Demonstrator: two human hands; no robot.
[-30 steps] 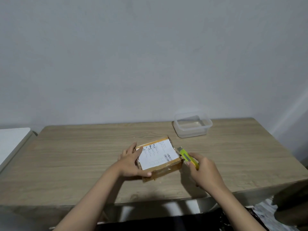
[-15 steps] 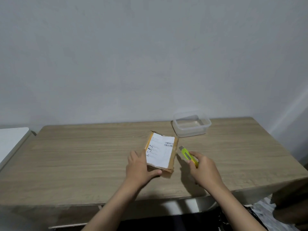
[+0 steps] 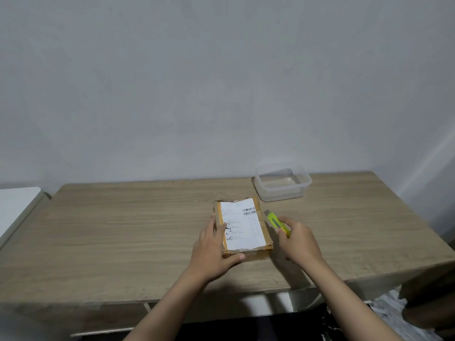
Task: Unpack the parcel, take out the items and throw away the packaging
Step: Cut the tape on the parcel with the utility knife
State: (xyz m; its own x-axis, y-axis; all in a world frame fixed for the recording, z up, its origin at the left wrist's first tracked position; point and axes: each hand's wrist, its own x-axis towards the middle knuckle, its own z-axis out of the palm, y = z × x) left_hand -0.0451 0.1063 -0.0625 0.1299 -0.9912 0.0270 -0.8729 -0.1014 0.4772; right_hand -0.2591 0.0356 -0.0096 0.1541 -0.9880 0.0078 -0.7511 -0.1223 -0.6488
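The parcel (image 3: 243, 228), a flat cardboard box with a white shipping label facing up, lay on the wooden table (image 3: 123, 230), its long side running away from the person. The left hand (image 3: 213, 249) held it along its left edge, fingers resting on top near the label and the thumb curled round the near corner. The right hand (image 3: 299, 238) gripped a yellow-green utility knife (image 3: 277, 222), fingers wrapped round its handle, the blade end pointing away and sitting just beside the parcel's right edge. Both forearms reached in from below, converging on the box. A clear plastic container (image 3: 283, 182) stood near the table's far edge, beyond the parcel.
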